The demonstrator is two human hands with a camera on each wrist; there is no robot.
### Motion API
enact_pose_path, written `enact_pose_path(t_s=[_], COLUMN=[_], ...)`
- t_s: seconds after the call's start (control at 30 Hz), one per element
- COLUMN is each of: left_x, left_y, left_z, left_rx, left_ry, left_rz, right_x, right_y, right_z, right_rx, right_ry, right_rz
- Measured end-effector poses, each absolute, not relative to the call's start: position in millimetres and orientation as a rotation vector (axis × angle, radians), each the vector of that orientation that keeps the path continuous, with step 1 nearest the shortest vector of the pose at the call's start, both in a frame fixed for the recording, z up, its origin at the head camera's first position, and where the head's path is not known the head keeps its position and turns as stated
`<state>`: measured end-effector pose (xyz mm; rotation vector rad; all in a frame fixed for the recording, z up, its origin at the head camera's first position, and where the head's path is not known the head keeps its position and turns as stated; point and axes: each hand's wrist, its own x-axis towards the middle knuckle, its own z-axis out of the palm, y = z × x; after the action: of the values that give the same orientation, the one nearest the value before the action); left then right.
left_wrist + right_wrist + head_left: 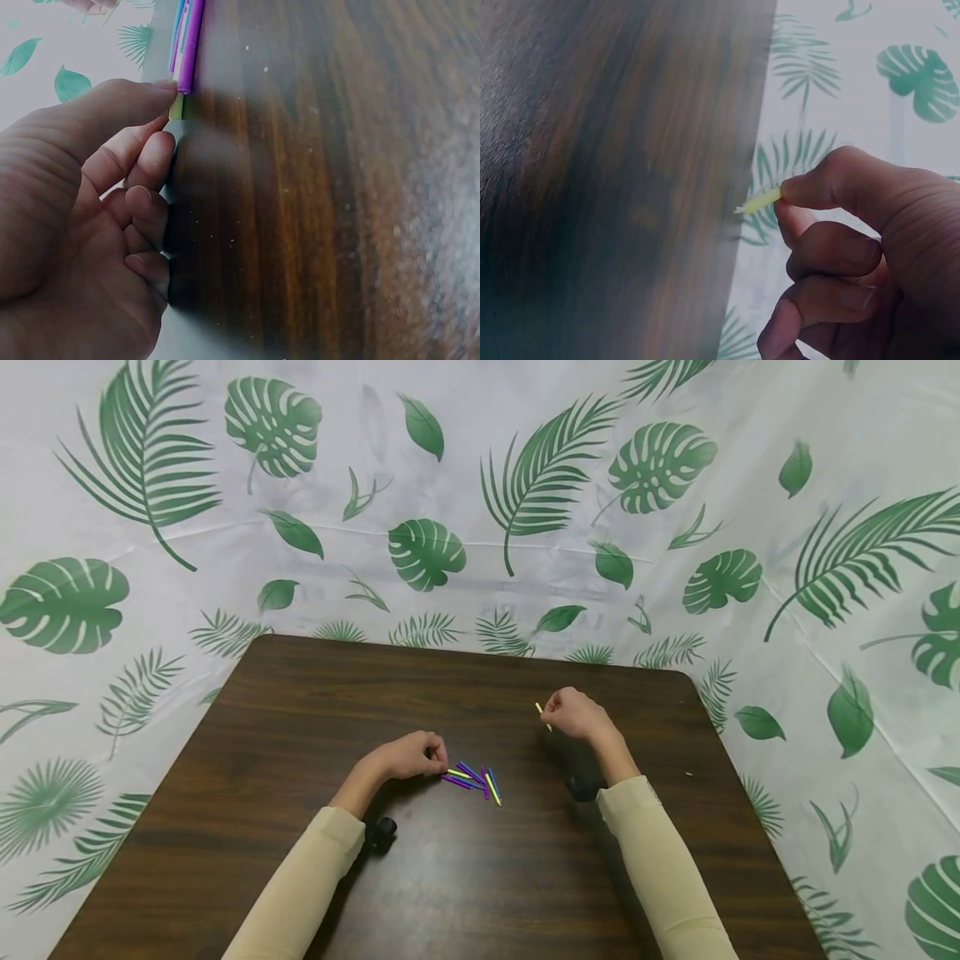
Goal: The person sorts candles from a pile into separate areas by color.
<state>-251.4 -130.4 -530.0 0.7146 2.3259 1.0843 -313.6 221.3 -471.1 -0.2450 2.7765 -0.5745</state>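
Note:
In the head view, a loose pile of thin yellow, purple and blue candles lies near the middle of the table, with one yellow candle [492, 788] at its right side. My left hand [405, 757] is at the pile's left end. Its thumb and forefinger pinch the end of another yellow candle [176, 109], beside a purple candle [193, 45]; the other fingers are curled. Farther right and back, my right hand [579, 715] holds a single yellow candle [762, 200] above the table between thumb and forefinger. A pale wick shows at its tip.
The dark wood-grain table [337, 693] reaches back to a white curtain [337, 435] printed with green leaves, which also runs along the sides. A small pale scrap [688, 773] lies on the table's right. Black wrist cameras [382, 833] sit below both wrists.

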Motion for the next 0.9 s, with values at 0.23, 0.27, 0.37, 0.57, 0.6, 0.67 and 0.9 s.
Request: enact_pose_path(t_s=[0.23,0.27,0.37,0.57,0.6,0.67,0.9], left_x=[-249.6,-249.5,-248.7,-249.3,-249.2,-248.6,-247.3], left_y=[-130.4,-130.4,-130.4,-130.5,-130.6,-130.9,-131.6], left_z=[-530.4,-530.5,-530.5,-534.3,-534.7,-534.8,-532.9], left_rx=[0.723,0.723,0.722,0.734,0.733,0.726,0.720], left_ry=[2.302,2.301,2.301,2.299,2.299,2.302,2.328], left_rz=[1.104,1.108,1.111,1.116,1.116,1.114,1.100], right_x=[-318.0,-319.1,-322.0,-324.8,-325.3,-326.6,-330.9], right_y=[227.6,228.1,229.1,231.9,232.3,232.8,231.8], right_z=[-476.0,-476.9,-480.3,-489.9,-491.4,-494.5,-501.6], right_rx=[-0.208,-0.200,-0.185,-0.144,-0.137,-0.129,-0.119], right_ry=[2.810,2.815,2.816,2.810,2.812,2.817,2.844], right_rz=[-0.418,-0.396,-0.361,-0.352,-0.348,-0.341,-0.321])
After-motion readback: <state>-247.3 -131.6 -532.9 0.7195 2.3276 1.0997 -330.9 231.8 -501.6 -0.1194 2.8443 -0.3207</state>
